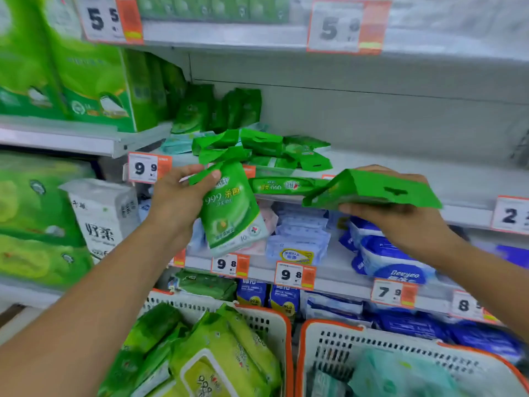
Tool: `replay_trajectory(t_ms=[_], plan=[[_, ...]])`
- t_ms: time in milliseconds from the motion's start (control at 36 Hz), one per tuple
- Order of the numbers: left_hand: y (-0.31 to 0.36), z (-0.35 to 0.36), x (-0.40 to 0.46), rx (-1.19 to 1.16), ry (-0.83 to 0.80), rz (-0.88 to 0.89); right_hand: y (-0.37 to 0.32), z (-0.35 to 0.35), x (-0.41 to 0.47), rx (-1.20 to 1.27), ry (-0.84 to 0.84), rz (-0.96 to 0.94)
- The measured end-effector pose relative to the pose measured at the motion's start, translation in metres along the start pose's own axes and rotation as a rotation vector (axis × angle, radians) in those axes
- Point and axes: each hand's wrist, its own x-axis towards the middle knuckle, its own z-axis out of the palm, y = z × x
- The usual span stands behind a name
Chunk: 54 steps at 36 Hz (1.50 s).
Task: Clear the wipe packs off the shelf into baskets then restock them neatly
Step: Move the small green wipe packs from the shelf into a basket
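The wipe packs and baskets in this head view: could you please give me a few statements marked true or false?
1. Each hand holds a green pack. True: the left hand holds an upright pack, the right hand a flat pack.
2. The shelf is cleared. False: a green pile lies on the shelf.
3. The left basket holds green packs. True.
4. Both baskets are blue. False: the left and right basket are white with orange rims.

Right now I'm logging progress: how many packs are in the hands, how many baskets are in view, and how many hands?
Packs in hand: 2 (left pack, right pack)
Baskets: 2 (left basket, right basket)
Hands: 2 (left hand, right hand)
Total: 6
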Motion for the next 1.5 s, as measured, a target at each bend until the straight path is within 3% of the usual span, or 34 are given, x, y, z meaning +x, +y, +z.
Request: replay_trajectory(t_ms=[83,194,417,694,833,889,1028,1194,1278,1417,1500], plan=[[-0.006,-0.012,0.0,0.026,-0.067,-0.12,0.007,0.001,-0.002,0.339,-0.038,0.325],[-0.004,-0.017,-0.004,0.013,-0.154,-0.218,0.019,0.0,-0.004,0.681,-0.162,0.472],[-0.013,-0.008,-0.019,0.217,-0.28,-0.304,0.03,0.005,0.006,0.921,-0.221,0.641],[-0.032,0.006,-0.026,0.369,-0.264,-0.106,0.048,0.012,0.007,1.094,-0.2,0.811],[-0.023,0.004,-0.019,0.409,-0.181,-0.018,0.046,0.018,0.011,1.086,-0.131,0.854],[-0.021,0.002,-0.017,0.336,-0.161,-0.093,0.041,0.019,0.014,1.071,-0.097,0.864],[-0.029,0.019,-0.032,0.158,-0.341,-0.409,0.031,0.034,0.013,1.049,-0.107,0.935],[-0.034,0.034,-0.051,0.085,-0.404,-0.519,0.024,0.053,0.014,0.969,-0.054,0.984],[-0.036,0.032,-0.051,0.122,-0.47,-0.44,0.024,0.056,0.014,0.915,0.003,0.991],[-0.035,0.027,-0.045,0.058,-0.39,-0.378,0.015,0.038,0.021,0.914,0.172,0.865],[-0.031,0.024,-0.044,0.03,-0.364,-0.336,0.01,0.026,0.019,0.631,0.288,0.739]])
